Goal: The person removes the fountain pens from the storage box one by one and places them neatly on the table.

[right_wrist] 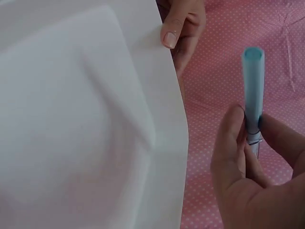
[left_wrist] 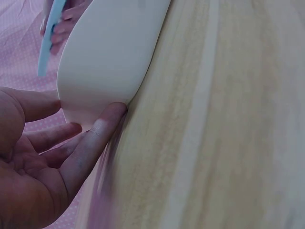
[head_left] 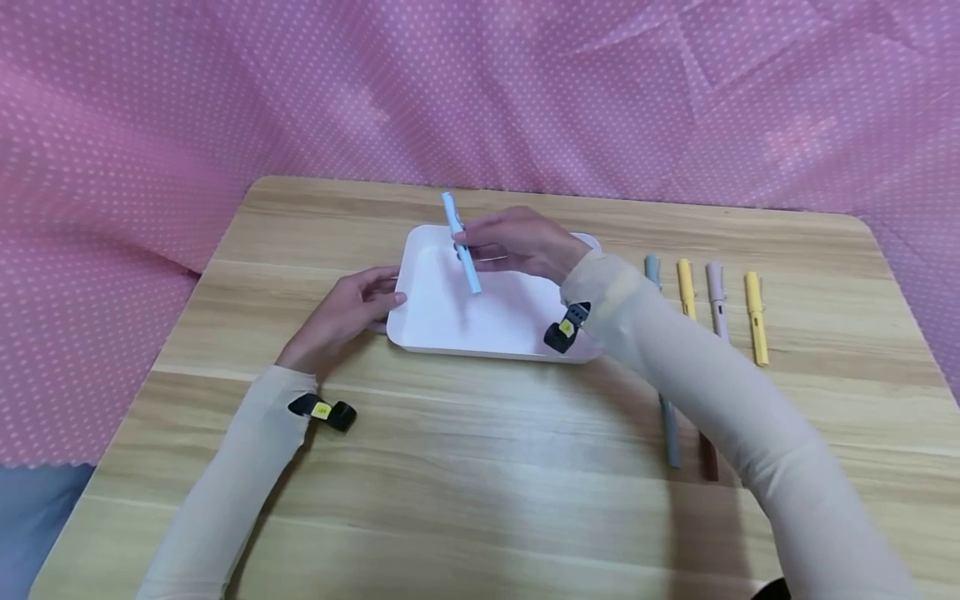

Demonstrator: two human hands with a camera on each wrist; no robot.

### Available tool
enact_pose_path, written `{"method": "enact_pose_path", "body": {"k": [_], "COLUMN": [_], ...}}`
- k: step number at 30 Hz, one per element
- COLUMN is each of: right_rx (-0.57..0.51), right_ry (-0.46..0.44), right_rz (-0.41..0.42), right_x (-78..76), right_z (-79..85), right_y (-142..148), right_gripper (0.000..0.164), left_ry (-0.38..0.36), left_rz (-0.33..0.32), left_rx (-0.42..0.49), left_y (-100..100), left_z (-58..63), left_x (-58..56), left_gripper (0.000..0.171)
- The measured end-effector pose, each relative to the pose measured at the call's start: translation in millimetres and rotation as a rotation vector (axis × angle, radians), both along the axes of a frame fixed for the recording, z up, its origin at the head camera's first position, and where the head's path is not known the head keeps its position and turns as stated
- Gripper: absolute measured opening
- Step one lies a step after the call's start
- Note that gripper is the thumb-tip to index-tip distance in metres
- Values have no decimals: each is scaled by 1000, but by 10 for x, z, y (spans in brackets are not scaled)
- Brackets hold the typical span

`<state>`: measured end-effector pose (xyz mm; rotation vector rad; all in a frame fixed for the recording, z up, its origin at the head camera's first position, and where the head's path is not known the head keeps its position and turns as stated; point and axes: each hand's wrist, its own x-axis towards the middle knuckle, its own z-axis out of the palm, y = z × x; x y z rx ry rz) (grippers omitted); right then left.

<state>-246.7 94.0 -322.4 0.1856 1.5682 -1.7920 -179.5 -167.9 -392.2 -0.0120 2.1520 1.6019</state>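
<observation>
Light blue pen (head_left: 461, 242) is pinched slanted by right hand (head_left: 517, 243) over white tray (head_left: 442, 321); left hand (head_left: 347, 310), fingers relaxed, touches its edge. Wooden table (head_left: 480, 467), pink dotted cloth (head_left: 225, 100) behind.

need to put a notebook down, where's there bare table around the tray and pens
Bare wood lies along the near edge of the table, in front of the white tray, and along the left beyond the left hand. The right side is crowded: a row of pens under the right sleeve.
</observation>
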Motion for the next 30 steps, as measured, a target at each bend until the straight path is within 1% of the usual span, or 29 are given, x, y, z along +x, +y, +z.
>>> {"method": "enact_pose_path", "body": {"k": [5, 10, 16, 22, 24, 25, 30], "right_rx": [-31, -58, -58, -53, -51, -48, -42], "right_ry": [16, 21, 62, 70, 83, 88, 126], "right_rz": [-27, -55, -73, -93, -95, -100, -115], "right_x": [52, 97, 176, 279, 319, 341, 452], "right_z": [69, 134, 217, 282, 297, 303, 309], "right_y": [149, 294, 509, 788, 894, 949, 1234], "right_gripper": [25, 23, 21, 27, 28, 28, 22], "left_ry": [-11, 3, 35, 33, 20, 15, 32], "left_rz": [7, 6, -3, -2, -2, -5, -17], "left_rx": [18, 11, 10, 11, 6, 5, -21], "left_y": [4, 11, 10, 9, 21, 34, 34], "left_z": [10, 3, -16, 0, 43, 80, 69], "left_x": [11, 18, 25, 30, 38, 50, 41], "left_gripper": [53, 54, 57, 56, 56, 55, 56]}}
